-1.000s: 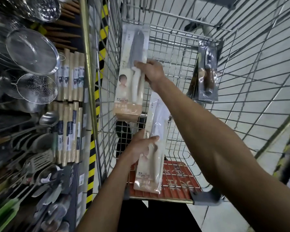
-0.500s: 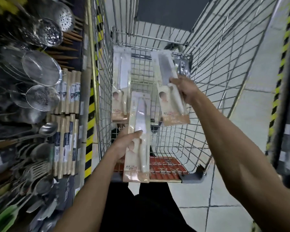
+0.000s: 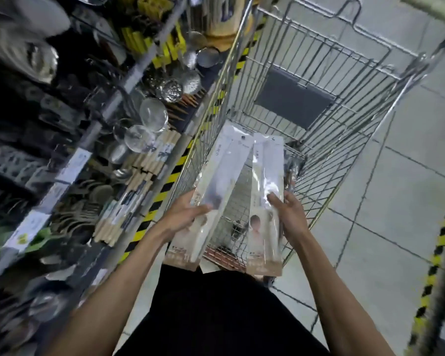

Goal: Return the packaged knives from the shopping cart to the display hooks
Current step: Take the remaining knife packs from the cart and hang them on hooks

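I hold two packaged knives above the near end of the wire shopping cart point(image 3: 319, 80). My left hand point(image 3: 183, 217) grips the left knife package point(image 3: 216, 181), a long pale pack that leans to the right at its top. In my right hand point(image 3: 290, 214) is the right knife package point(image 3: 266, 181), upright, with a small portrait printed low on it. The tops of the two packs almost touch. A darker packaged item point(image 3: 292, 168) shows in the cart behind the right pack. The display hooks for knives cannot be made out.
Store shelving point(image 3: 88, 140) on the left holds hanging strainers point(image 3: 153, 115), ladles and packs of chopsticks point(image 3: 139, 181). Yellow-black hazard tape point(image 3: 165, 183) runs along the shelf base. Grey floor tiles point(image 3: 396, 201) lie to the right, with another striped post at the far right.
Both hands have drawn the two knife packages back out of the cart toward my body. The view has tipped up and swung, so more of the shelving shows.
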